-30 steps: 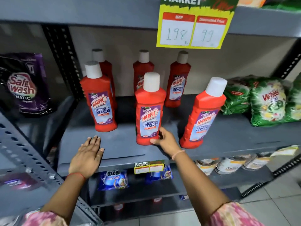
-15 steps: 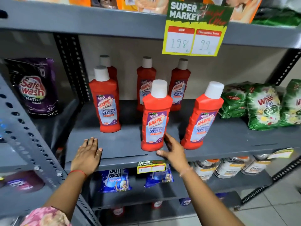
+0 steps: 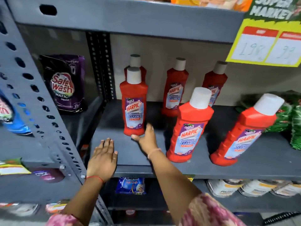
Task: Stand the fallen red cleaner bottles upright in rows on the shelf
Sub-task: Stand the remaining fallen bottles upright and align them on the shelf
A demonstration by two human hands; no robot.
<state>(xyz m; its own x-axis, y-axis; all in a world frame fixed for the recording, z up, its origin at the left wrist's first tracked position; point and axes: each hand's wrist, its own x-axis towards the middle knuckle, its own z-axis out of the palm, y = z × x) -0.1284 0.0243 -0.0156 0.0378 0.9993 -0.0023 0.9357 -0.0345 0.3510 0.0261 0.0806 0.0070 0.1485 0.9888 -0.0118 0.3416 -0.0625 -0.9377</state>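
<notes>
The big grey shelf (image 3: 254, 162) runs across the middle, with another grey shelf board above it and a grey post full of holes on the left. A yellow price sign (image 3: 267, 44) hangs from the top board on the right. On the shelf stand six red cleaner bottles with white caps, all upright, three near and three far. The near right bottle (image 3: 244, 132) stands close to the front edge. The near middle bottle (image 3: 189, 128) stands just left of it. The near left bottle (image 3: 133, 105) stands a bit farther back, well apart from the middle one. Behind it, almost hidden, is the far left bottle (image 3: 136, 62). The far middle bottle (image 3: 175, 88) and the far right bottle (image 3: 215, 80) stand by the back wall. A dark purple soap pouch (image 3: 65, 84) leans on the next shelf to the left. Green bags (image 3: 288, 118) lie on the far right of the shelf. The left hand (image 3: 102, 157) lies flat on the front edge of the shelf, fingers straight and spread, holding nothing. The right hand (image 3: 146, 139) reaches to the foot of the near left bottle, fingers loose and open, with the thumb at the base; I cannot tell if it touches.
</notes>
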